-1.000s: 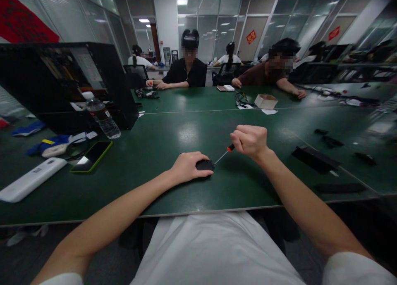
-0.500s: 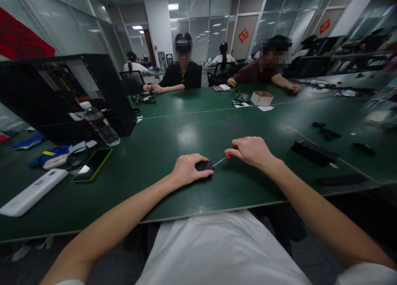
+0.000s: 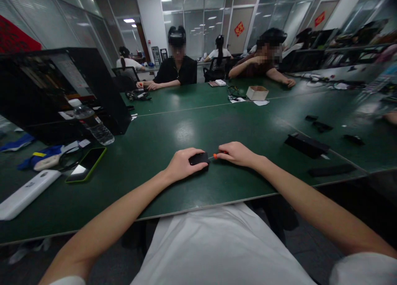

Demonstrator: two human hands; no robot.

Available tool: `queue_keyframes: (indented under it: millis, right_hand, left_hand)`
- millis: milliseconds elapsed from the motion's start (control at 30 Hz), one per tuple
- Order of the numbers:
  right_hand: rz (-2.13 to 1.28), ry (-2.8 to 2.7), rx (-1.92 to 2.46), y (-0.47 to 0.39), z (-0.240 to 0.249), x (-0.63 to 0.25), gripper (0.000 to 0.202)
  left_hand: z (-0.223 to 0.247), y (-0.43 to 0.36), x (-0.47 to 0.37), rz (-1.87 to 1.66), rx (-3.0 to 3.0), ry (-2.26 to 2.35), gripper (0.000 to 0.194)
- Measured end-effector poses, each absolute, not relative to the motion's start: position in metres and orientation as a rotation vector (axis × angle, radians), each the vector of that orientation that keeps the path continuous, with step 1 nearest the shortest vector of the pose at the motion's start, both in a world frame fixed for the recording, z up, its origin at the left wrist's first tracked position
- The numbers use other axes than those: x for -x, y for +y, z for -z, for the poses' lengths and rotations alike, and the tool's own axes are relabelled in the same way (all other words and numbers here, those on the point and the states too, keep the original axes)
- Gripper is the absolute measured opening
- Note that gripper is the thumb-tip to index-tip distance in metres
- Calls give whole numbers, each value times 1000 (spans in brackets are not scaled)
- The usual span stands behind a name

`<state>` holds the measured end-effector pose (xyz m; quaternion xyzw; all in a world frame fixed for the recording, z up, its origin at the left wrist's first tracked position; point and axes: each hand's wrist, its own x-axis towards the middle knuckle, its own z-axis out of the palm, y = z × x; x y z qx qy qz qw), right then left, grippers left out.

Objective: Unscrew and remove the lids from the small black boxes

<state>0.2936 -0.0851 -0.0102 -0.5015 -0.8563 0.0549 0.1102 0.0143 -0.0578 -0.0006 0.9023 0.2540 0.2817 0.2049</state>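
Observation:
A small black device rests on the green table, with my left hand wrapped round its left side. My right hand grips a screwdriver with an orange handle, most of which the fingers cover. Its thin metal shaft points left and reaches the right end of the black device. Whether the tip sits inside the device is too small to tell.
On the left are a computer case, a water bottle, a phone and a white device. Black parts lie at right. Across the table sit people, near a small box.
My right hand has come closer to the black device, and less of the screwdriver's shaft shows. The whole view has shifted slightly. A person across the table has raised a hand towards the head.

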Motion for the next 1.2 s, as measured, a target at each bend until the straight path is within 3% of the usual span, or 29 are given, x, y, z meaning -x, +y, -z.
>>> queue_keyframes:
  millis: [100,400,633,800,1000,1200]
  right_hand:
    - [-31,-2495,1386,-88,12,-293,42]
    - [393,-2692,1085,-65,6,-279,35]
    - [78,-2674,932,-45,21,-255,28]
    - [32,-2632,927,-58,26,-265,30]
    - [-6,-2620,1003,-61,21,-257,29]
    - [-125,-2526,1057,-63,18,-259,30]
  left_hand:
    - [-2,-50,-1,-748,-2494,591,40]
    - [0,-43,23,-694,-2343,801,39]
    - [1,-45,22,-707,-2336,753,41]
    - [-1,-49,18,-747,-2259,746,39]
    - [3,-30,15,-1087,-1414,835,55]
    - [-1,-6,32,-1104,-921,864,61]
